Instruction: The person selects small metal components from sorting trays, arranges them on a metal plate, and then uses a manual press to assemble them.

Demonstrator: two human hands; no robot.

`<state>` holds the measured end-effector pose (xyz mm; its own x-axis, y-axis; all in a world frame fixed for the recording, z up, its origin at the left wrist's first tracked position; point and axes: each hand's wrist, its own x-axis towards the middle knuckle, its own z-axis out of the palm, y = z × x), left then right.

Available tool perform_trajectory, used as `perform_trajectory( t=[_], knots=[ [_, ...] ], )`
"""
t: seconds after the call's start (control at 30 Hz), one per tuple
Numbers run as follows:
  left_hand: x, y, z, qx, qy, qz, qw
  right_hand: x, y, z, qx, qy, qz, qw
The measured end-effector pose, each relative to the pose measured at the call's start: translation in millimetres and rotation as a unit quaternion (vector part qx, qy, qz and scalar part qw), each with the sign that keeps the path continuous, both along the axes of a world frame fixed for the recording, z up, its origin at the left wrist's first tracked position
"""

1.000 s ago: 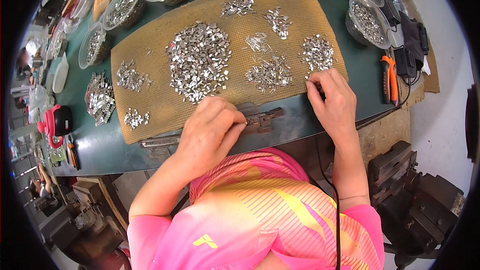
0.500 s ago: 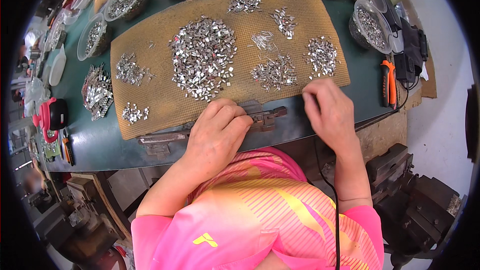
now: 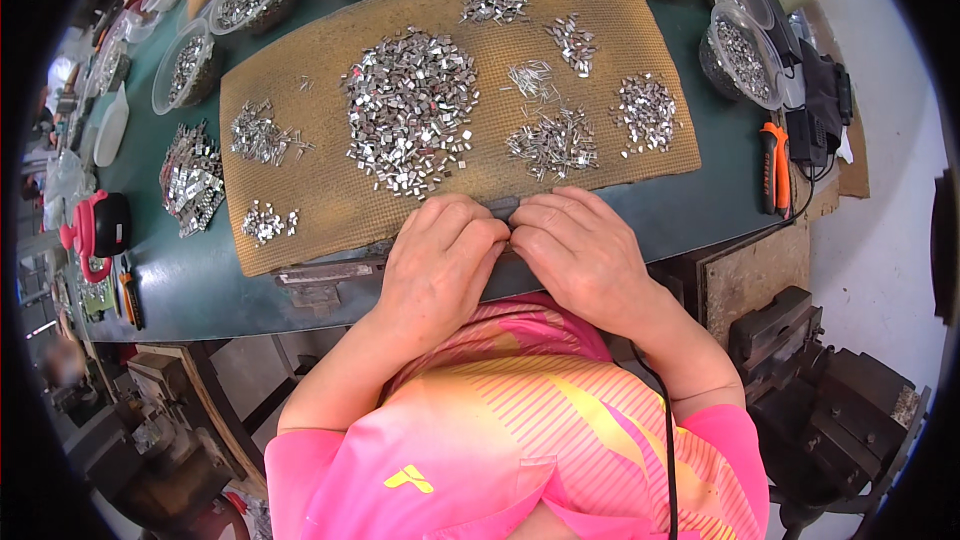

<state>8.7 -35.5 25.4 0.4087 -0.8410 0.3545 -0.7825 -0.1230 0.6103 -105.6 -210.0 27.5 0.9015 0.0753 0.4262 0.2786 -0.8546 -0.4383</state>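
My left hand and my right hand meet fingertip to fingertip over a dark metal bar-shaped fixture at the table's near edge. The fingers of both are curled and pinched; whatever lies between them is hidden or too small to make out. Just beyond, a brown woven mat carries a large heap of small silvery metal pieces. Nearest my right hand lies a pile of thin metal pins, with a pile of small pieces to its right.
Clear plastic bowls of metal parts, such as one bowl at right, line the table's far side. Orange-handled pliers lie to the right. Stacked metal strips and a pink-and-black round object sit at left. A black cable hangs over my shirt.
My right hand has moved left and nearer, from the mat's right front edge to beside my left hand over the fixture. The left hand has stayed nearly in place, pinched.
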Motion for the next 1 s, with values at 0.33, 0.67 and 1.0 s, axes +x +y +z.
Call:
perform_trajectory(
  t=[0.33, 0.67, 1.0],
  knots=[
    [-6, 1, -2, 0.024, -0.023, 0.028, 0.999, -32, -38, 0, 0.091, 0.019, -0.135, 0.986],
    [-5, 1, 0, 0.015, -0.004, 0.018, 1.000, -27, -68, -12, 0.035, -0.008, -0.253, 0.967],
    [12, 13, 12, -0.041, 0.033, 0.000, 0.999, -9, -69, 0, -0.122, 0.038, -0.263, 0.956]
  ],
)
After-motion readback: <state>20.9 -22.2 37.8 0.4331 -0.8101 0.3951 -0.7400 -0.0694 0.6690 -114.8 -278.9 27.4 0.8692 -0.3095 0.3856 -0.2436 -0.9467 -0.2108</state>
